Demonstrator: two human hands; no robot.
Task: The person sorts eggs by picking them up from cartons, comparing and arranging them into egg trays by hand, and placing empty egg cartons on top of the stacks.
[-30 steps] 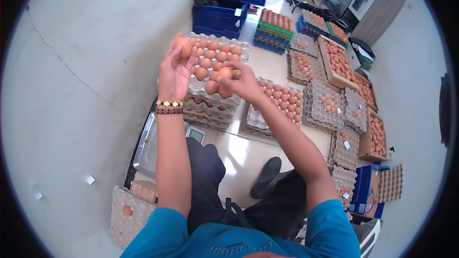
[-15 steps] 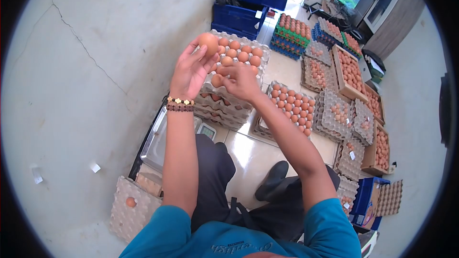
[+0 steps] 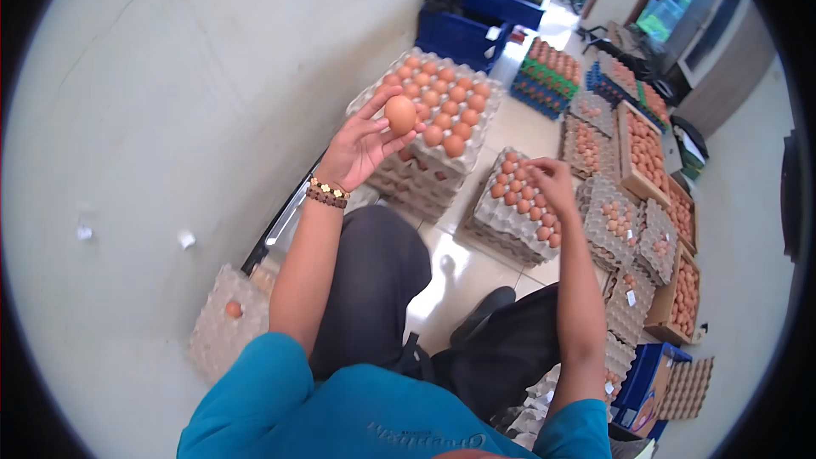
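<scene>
My left hand (image 3: 364,146) holds up a brown egg (image 3: 400,115) between thumb and fingers, in front of a tall stack of grey pulp egg trays (image 3: 425,178). Brown eggs (image 3: 454,145) fill most of the stack's top tray. On the right, my right hand (image 3: 554,187) is over a lower stack of pulp trays (image 3: 510,242), its fingers bent down among the brown eggs (image 3: 510,198) there. The fingertips are bent together, and what they hold, if anything, is hidden.
Blue crates (image 3: 459,38) stand behind the tall stack. Green and blue trays (image 3: 544,76) of eggs, wooden boxes (image 3: 642,153) of eggs and more pulp trays (image 3: 608,212) line the right. One egg (image 3: 234,309) sits in a tray (image 3: 212,336) at the lower left, by the wall.
My right hand has left the tall stack and moved right to the lower stack. The left hand still holds its egg, now slightly lower and further right. The view has shifted.
</scene>
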